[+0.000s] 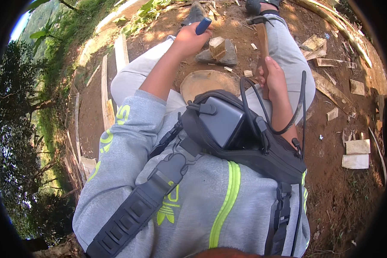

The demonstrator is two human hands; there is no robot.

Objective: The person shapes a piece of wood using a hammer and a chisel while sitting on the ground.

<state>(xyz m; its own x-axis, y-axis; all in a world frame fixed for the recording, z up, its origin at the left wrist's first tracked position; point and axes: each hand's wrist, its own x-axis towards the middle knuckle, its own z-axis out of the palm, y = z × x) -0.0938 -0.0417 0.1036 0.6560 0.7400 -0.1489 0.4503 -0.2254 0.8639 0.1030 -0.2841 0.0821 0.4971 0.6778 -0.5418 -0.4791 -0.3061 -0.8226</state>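
Observation:
My left hand point(190, 42) is closed around a blue round handle point(203, 26), whose upper end sticks out of the fist; the rest of that tool is hidden. My right hand point(274, 81) grips a hammer by its wooden handle point(262, 41), with the dark head point(262, 19) at the far end, over my right lower leg. Between the two hands a small wood block point(218, 48) rests on a grey stone point(231, 56). Nearer to me stands a round cut stump point(206, 84), partly covered by the bag at my waist.
A black waist bag point(271, 161) holds a dark box-shaped device point(221, 122) with cables looping from it. Wood offcuts point(357, 147) and chips lie on the brown soil to the right. Long planks point(105, 92) lie at left, beside green plants point(51, 77).

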